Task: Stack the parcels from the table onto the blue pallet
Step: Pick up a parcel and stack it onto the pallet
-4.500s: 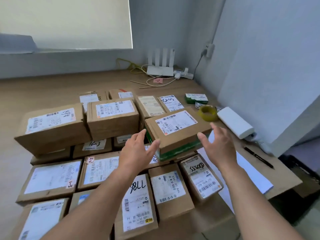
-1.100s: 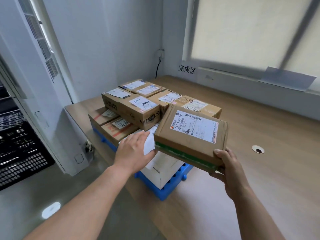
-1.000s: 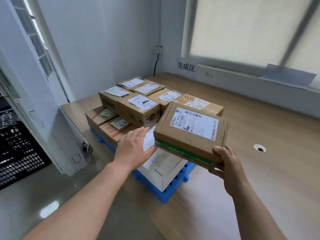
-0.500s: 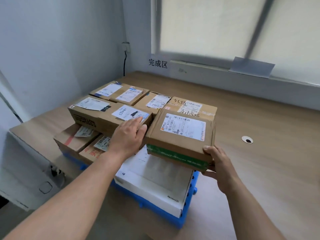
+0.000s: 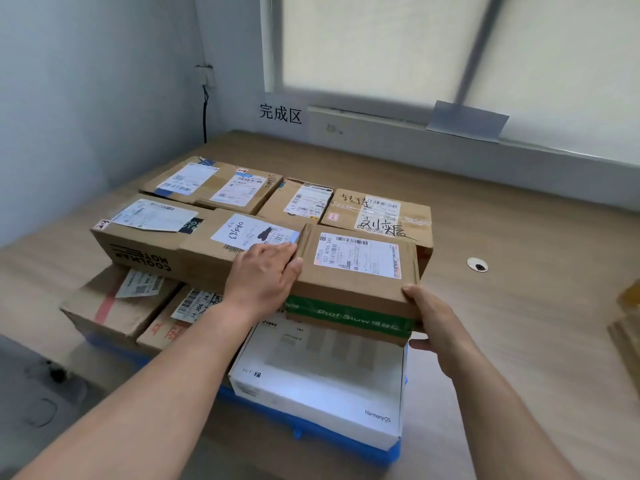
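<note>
Head view, single frame. My right hand (image 5: 429, 317) grips the near right corner of the parcel (image 5: 356, 268): the thumb lies on its top edge and the fingers curl under its bottom. My left hand (image 5: 263, 275) is at the parcel's left side, fingers fairly straight and pressed against that side, not wrapped round it; they lie in the seam between the parcel and the long brown box (image 5: 145, 244) just beside it.

Parcel: flat brown carton, white shipping label on top, green tape band along its near face. It sits level over the far half of the white box (image 5: 322, 379), which lies on the blue pallet (image 5: 381, 455). I cannot tell whether its underside touches the white box. Its far edge is close against a taped carton with handwriting (image 5: 377, 216).

Stack noted: the long brown box rests on two lower cartons at the pallet's left, one with a red stripe (image 5: 114, 306). Two more labelled cartons are behind, toward the wall. Only the pallet's near edge shows, blue, under the white box.

Surroundings: the pallet stands on a wooden surface (image 5: 519, 306) with a round cable hole (image 5: 477, 265) to the right. A wall sign in black characters (image 5: 280, 114) is below the window.
</note>
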Demonstrator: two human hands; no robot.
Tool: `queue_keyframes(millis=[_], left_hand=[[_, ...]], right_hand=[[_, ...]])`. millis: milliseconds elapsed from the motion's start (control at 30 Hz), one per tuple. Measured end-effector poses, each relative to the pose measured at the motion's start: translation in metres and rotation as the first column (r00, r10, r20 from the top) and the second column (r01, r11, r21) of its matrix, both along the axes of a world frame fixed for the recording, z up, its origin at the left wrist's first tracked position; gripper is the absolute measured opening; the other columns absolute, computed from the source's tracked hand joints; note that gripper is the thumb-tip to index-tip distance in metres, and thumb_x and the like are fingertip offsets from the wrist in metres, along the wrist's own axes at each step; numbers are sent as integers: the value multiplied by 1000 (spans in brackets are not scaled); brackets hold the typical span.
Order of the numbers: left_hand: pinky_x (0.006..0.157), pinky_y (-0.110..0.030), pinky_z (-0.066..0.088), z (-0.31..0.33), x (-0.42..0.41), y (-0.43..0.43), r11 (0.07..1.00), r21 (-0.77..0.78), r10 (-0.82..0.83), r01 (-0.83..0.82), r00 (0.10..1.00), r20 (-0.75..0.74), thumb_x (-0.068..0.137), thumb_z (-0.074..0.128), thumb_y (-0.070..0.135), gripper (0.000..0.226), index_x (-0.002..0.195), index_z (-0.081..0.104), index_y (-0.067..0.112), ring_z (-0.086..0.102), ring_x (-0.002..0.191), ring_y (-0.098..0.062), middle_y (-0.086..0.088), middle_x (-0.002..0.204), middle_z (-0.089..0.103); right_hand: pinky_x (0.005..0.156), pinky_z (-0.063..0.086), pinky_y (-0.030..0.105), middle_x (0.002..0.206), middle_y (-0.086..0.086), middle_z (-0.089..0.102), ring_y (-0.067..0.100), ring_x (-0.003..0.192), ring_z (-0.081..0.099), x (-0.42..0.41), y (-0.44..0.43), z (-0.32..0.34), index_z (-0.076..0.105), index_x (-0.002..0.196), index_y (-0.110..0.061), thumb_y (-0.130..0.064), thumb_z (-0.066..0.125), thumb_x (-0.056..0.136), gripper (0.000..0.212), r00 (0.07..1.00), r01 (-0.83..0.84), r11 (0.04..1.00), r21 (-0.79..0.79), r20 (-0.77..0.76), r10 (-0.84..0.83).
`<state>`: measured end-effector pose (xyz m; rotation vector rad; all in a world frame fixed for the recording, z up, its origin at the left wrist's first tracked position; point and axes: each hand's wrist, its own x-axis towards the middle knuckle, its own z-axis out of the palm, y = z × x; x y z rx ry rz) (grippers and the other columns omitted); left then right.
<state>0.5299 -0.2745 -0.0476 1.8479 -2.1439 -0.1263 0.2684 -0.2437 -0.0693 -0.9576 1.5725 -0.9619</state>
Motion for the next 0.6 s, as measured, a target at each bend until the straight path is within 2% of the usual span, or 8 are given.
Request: queue_keyframes(millis=[67,167,233,367,600], left_hand=[[106,-37,23,-3,-1,-1,1000,-11,0,1,1000,22,87,8,53,70,145,37,25,32,133,-16,7,148,41],[105,-36,22,-5,-1,-3,1000,-3,2,-2,999,46,86,5,55,73,146,34,26,30,134,-14,9,149,38],[105,-35,22,-5,-1,-4,1000,-5,6,-6,998,63,87,5,54,71,146,33,26,29,134,-14,10,149,38],[106,-35,21,-6,-3,-5,1000,2,14,-14,996,87,100,13,47,54,147,32,27,27,134,-15,10,151,35],[105,-35,19,-7,-3,-5,1000,4,11,-11,996,93,89,3,51,69,147,32,28,26,134,-14,12,151,34]], right_hand=[[84,52,45,109,8,63,24,101,60,2,-1,-2,59,111,-15,-44,47,93,36,999,20,1000,-6,-38,-20],[87,55,50,107,10,64,24,99,63,4,-2,-3,59,111,-15,-45,48,92,37,999,33,999,6,-17,-33],[85,56,50,106,10,65,24,98,64,4,-1,-2,59,111,-16,-45,48,92,37,999,32,999,12,-19,-32],[72,57,41,107,9,65,24,99,64,4,4,-1,57,113,-17,-45,49,92,36,999,29,1000,10,-29,-28],[67,55,37,106,7,64,23,100,63,8,10,3,56,113,-17,-44,49,94,34,999,48,999,5,-20,-48]])
